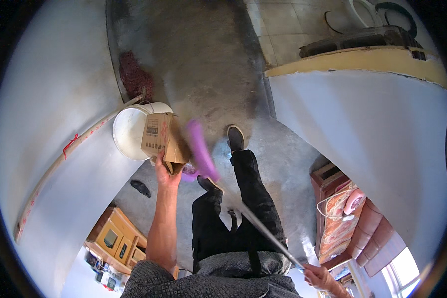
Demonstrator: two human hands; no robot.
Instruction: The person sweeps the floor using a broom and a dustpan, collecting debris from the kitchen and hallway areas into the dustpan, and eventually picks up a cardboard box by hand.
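Observation:
My left hand (167, 171) holds a brown cardboard box (157, 132) by its lower edge, in front of a white plastic bucket (128, 134). At the lower right, my right hand (318, 277) is closed around the end of a long metal handle (262, 229). That handle runs diagonally to a blurred purple head (202, 152), which looks like a broom's, between the box and my feet. Another purple object (189, 173) shows partly behind the box; its kind is unclear.
A long wooden pole (78, 141) with red ties leans along the left wall. Dark red netting or cloth (134, 76) lies by that wall. A black item (140, 188) is on the floor. A wooden cabinet (115, 238) stands lower left, a sofa (370, 227) and covered table (339, 223) lower right.

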